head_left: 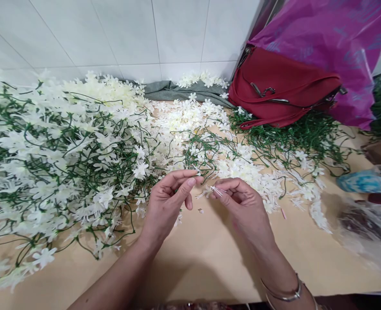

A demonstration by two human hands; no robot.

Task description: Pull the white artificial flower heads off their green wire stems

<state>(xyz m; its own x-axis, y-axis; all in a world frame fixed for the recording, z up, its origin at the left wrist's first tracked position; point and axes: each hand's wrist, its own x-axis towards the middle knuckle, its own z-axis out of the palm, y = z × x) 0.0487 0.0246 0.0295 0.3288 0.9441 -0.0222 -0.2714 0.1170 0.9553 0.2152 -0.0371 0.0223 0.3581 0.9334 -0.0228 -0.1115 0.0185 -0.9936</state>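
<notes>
My left hand [164, 204] is closed in a pinch above the table, with a tiny white and dark green piece showing at the fingertips; its kind is too small to tell. Just to the right, my right hand [247, 211] pinches a thin bunch of white artificial flower stamens [217, 191] between thumb and fingers. The two hands are close together but apart. Behind them lie loose white artificial petals [242, 172] and green plastic stems [206, 144].
A big heap of white artificial flowers on green stems [64, 163] fills the left. At the back right, a red bag [284, 86] rests on green stems, before a purple plastic bag [345, 51]. A clear plastic bag [371, 228] lies at the right. White tiles [139, 34] line the wall.
</notes>
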